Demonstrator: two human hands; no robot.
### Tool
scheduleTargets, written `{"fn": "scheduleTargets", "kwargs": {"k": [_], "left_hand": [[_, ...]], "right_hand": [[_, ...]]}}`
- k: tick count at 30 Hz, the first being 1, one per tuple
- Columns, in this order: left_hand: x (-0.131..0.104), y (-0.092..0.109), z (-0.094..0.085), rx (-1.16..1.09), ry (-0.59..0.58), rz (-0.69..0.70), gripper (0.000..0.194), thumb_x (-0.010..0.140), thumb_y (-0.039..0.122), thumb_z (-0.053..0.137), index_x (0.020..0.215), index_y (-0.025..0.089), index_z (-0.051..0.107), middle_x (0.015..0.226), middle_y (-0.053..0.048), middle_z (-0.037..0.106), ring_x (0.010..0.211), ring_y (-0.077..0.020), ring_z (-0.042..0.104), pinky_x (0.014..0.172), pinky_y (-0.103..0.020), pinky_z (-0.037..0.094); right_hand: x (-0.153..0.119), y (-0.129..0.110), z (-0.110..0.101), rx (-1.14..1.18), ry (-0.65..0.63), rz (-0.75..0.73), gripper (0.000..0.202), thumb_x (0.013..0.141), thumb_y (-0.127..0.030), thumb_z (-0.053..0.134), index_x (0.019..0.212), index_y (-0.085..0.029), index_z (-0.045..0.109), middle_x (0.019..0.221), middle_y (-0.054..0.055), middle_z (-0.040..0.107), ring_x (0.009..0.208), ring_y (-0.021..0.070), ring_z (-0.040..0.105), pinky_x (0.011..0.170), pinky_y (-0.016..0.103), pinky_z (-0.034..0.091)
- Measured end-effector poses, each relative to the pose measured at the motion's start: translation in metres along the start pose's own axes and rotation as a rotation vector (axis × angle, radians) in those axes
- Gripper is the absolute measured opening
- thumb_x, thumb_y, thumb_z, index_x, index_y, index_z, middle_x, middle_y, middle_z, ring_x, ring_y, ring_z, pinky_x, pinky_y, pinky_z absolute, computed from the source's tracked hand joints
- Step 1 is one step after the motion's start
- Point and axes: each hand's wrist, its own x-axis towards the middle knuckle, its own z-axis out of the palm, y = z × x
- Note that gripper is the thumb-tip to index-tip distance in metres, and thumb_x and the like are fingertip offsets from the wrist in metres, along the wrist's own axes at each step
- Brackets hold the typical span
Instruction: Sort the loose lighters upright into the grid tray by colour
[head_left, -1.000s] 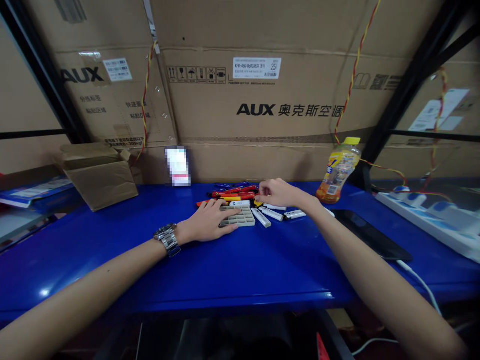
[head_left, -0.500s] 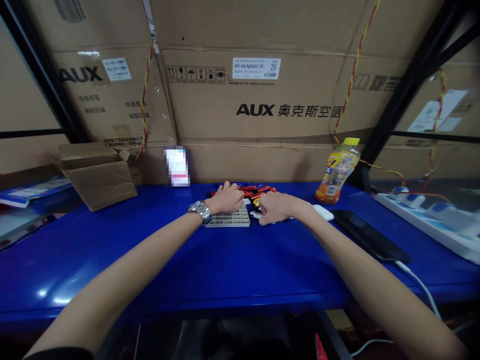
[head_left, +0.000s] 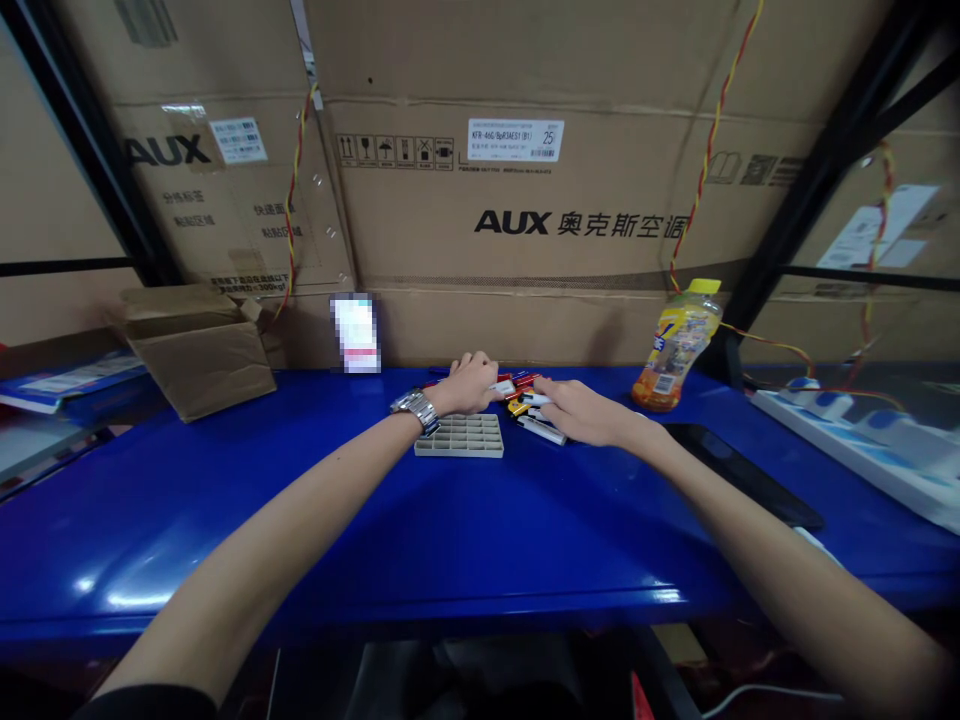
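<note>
A pale grid tray (head_left: 460, 437) with small compartments lies on the blue table. Behind it, my left hand (head_left: 472, 385) is closed, with a white marker (head_left: 504, 387) at its fingertips. My right hand (head_left: 579, 410) is closed on another white marker (head_left: 535, 399), to the right of the tray. Below its fingers, a white marker (head_left: 541, 430) lies on the table. Red pens (head_left: 525, 380) and a yellow item (head_left: 517, 407) lie between and behind the hands; the fingers partly hide the pile.
An open cardboard box (head_left: 201, 350) and a lit phone (head_left: 358, 335) stand at the left. On the right are a drink bottle (head_left: 675, 345), a dark phone (head_left: 739, 470) and a white power strip (head_left: 862, 445). Large cartons (head_left: 585, 270) form the back wall.
My left hand has moved right and slightly back, uncovering more of the tray. My right hand has shifted right and up, and the white markers beside it now show more.
</note>
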Motion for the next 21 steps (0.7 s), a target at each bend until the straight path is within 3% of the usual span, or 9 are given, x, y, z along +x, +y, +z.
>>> {"fn": "scheduleTargets", "kwargs": {"k": [4, 7, 11, 15, 21], "left_hand": [[-0.032, -0.003, -0.015, -0.171, 0.024, 0.082, 0.03, 0.094, 0.031, 0.034, 0.115, 0.012, 0.044, 0.084, -0.012, 0.061, 0.067, -0.0196, 0.053, 0.062, -0.033, 0.041], [-0.07, -0.006, -0.021, -0.137, 0.02, 0.156, 0.033, 0.095, 0.03, 0.029, 0.117, 0.013, 0.047, 0.099, -0.015, 0.062, 0.081, -0.0221, 0.057, 0.072, -0.035, 0.043], [-0.107, -0.015, -0.013, -0.07, -0.079, 0.168, 0.048, 0.093, 0.049, 0.039, 0.125, 0.015, 0.048, 0.115, -0.016, 0.061, 0.1, -0.0268, 0.058, 0.085, -0.039, 0.045], [-0.111, -0.02, -0.003, -0.1, -0.088, 0.163, 0.048, 0.093, 0.048, 0.041, 0.13, 0.017, 0.048, 0.119, -0.015, 0.062, 0.102, -0.0254, 0.06, 0.085, -0.037, 0.047], [-0.098, -0.006, 0.004, -0.055, -0.077, 0.198, 0.036, 0.094, 0.035, 0.041, 0.121, 0.014, 0.053, 0.121, -0.016, 0.062, 0.104, -0.0263, 0.06, 0.086, -0.039, 0.048]], "right_hand": [[-0.019, 0.018, 0.001, 0.087, 0.024, 0.027, 0.028, 0.093, -0.035, 0.035, 0.106, -0.016, 0.051, 0.091, 0.011, 0.066, 0.079, 0.0224, 0.062, 0.07, 0.034, 0.044], [-0.031, 0.029, 0.005, 0.129, 0.007, 0.075, 0.047, 0.089, -0.053, 0.041, 0.115, -0.016, 0.054, 0.104, 0.015, 0.066, 0.092, 0.0274, 0.062, 0.079, 0.04, 0.047], [-0.036, 0.037, 0.016, 0.117, -0.041, 0.1, 0.072, 0.08, -0.068, 0.046, 0.127, -0.014, 0.053, 0.12, 0.019, 0.061, 0.108, 0.0344, 0.057, 0.09, 0.049, 0.044], [-0.029, 0.034, 0.031, 0.108, -0.063, 0.084, 0.075, 0.08, -0.07, 0.043, 0.126, -0.011, 0.053, 0.119, 0.021, 0.059, 0.111, 0.0357, 0.054, 0.091, 0.048, 0.044], [-0.024, 0.024, 0.039, 0.054, 0.005, 0.069, 0.053, 0.087, -0.064, 0.038, 0.097, -0.015, 0.054, 0.097, 0.016, 0.059, 0.09, 0.0294, 0.056, 0.078, 0.046, 0.045]]}}
